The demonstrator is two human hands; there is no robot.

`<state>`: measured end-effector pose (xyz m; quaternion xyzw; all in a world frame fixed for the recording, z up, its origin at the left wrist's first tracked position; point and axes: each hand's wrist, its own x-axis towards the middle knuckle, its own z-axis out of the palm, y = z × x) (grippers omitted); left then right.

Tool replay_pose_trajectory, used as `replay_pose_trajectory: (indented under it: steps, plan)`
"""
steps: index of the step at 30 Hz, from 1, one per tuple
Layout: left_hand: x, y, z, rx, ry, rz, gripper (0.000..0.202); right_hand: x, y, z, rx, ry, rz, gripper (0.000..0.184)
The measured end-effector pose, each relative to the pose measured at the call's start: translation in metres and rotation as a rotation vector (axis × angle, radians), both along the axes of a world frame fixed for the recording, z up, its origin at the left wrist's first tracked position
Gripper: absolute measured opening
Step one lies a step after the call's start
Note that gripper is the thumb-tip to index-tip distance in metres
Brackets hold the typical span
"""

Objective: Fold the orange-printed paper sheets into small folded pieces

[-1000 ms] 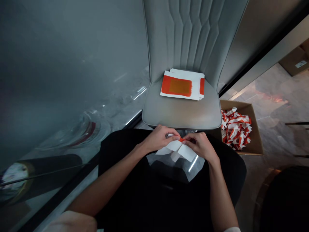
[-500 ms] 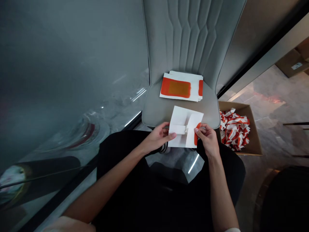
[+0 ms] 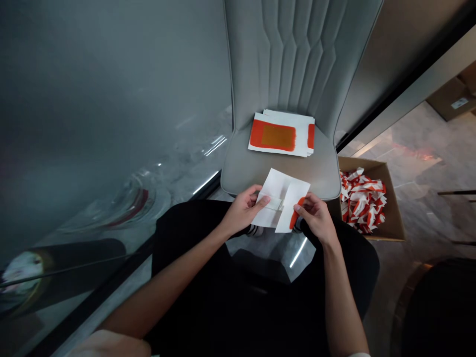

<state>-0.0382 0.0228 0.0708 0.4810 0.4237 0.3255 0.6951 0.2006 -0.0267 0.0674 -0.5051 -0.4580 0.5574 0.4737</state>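
Observation:
Both my hands hold a folded white paper sheet (image 3: pixel 277 188) above the front of the grey chair seat. My left hand (image 3: pixel 245 210) grips its left side, with the thumb lying across a folded strip in the middle. My right hand (image 3: pixel 314 215) pinches the right flap, where an orange edge (image 3: pixel 296 213) curves under my fingers. Part of the sheet's underside is hidden by the flap and my hands. Beyond them, a stack of white sheets printed with orange (image 3: pixel 281 134) lies on the seat, out of reach of my fingertips.
The padded grey chair (image 3: pixel 290 59) stands before me, with a glass pane (image 3: pixel 111 124) to its left. To the right, a cardboard box (image 3: pixel 390 198) holds several crumpled orange-and-white papers (image 3: pixel 362 200). Another cardboard box (image 3: pixel 451 96) sits on the floor farther off.
The sheet has rotated slightly clockwise, and its right flap has shifted. My right fingers have moved inward onto the orange edge, and my left thumb now rests on the middle strip.

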Motion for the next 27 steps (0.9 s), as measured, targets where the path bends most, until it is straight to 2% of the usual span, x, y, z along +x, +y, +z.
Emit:
replay_pose_trajectory:
  steps: [4,8,12,16,23,25,27]
  plan:
    - [0.0,0.001,-0.006,0.048,0.043,0.043,0.043,-0.004,0.0,-0.003,-0.02,-0.034,0.0,0.042]
    - [-0.002,0.004,-0.01,0.095,0.06,0.048,0.038,-0.008,0.001,-0.003,-0.056,0.052,-0.004,0.045]
    - [0.0,0.005,-0.007,0.042,0.04,0.047,0.042,-0.012,0.003,-0.002,-0.074,0.143,0.003,0.048]
    - [0.003,0.011,-0.001,0.04,0.06,0.078,0.048,-0.017,0.007,-0.003,-0.011,0.145,-0.071,0.043]
    - [0.006,0.038,0.007,0.241,0.124,-0.013,0.044,-0.024,0.019,-0.013,-0.015,0.182,-0.132,0.051]
    - [0.007,0.047,0.015,0.33,0.169,-0.026,0.04,-0.025,0.029,-0.017,-0.027,0.176,-0.181,0.052]
    - [0.01,0.053,0.028,0.483,0.28,-0.014,0.034,-0.028,0.042,-0.02,-0.016,0.161,-0.232,0.05]
